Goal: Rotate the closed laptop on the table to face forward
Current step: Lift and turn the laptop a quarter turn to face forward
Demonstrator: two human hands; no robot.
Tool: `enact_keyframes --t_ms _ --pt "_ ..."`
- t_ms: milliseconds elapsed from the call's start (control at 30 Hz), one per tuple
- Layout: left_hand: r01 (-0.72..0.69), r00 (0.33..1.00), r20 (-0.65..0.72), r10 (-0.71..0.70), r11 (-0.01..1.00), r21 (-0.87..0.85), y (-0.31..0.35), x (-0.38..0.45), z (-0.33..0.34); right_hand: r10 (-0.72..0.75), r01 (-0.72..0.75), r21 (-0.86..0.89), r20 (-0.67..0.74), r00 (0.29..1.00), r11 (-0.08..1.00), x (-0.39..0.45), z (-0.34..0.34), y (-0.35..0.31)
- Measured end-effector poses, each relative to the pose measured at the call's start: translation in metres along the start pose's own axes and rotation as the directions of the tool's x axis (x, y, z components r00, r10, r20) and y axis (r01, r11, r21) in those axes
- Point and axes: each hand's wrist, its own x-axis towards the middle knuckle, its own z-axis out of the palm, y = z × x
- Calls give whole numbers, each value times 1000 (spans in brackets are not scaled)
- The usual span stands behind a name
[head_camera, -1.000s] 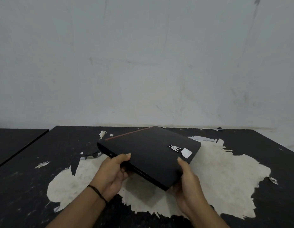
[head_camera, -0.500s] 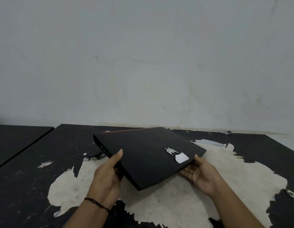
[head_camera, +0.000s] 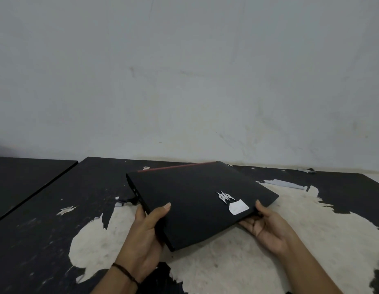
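Note:
The closed black laptop point(head_camera: 190, 198) has a white logo and a pale sticker on its lid and a red strip along its far edge. It is held tilted just above the table point(head_camera: 46, 219), skewed, with one corner pointing toward me. My left hand point(head_camera: 146, 236) grips its left side, thumb on the lid and fingers underneath. My right hand point(head_camera: 267, 225) holds the near right edge, palm up under the laptop with the thumb at the edge.
The black tabletop has a large patch of peeled, pale surface point(head_camera: 237, 262) under the laptop and hands. A second dark table point(head_camera: 21, 183) stands to the left across a narrow gap. A grey wall point(head_camera: 184, 81) rises right behind the table's back edge.
The laptop has turned, its near corner swinging left. My right hand moved from the front corner to the right edge, palm up. My left hand stays on the left side.

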Motion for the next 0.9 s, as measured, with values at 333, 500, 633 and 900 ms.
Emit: enact_keyframes --t_ms 333,500,633,900 --pt "34 998 -55 -32 999 39 2 5 -9 -61 61 -32 18 998 998 -2 -2 3" --pt "60 998 -15 -59 996 59 13 12 -14 -79 79 -53 3 997 995 -4 5 4" --pt "107 994 7 -108 994 36 17 19 -15 -102 102 -8 -6 995 995 -5 5 7" --pt "192 981 -24 -191 981 26 19 32 -8 -153 155 93 -35 988 983 -2 6 8"
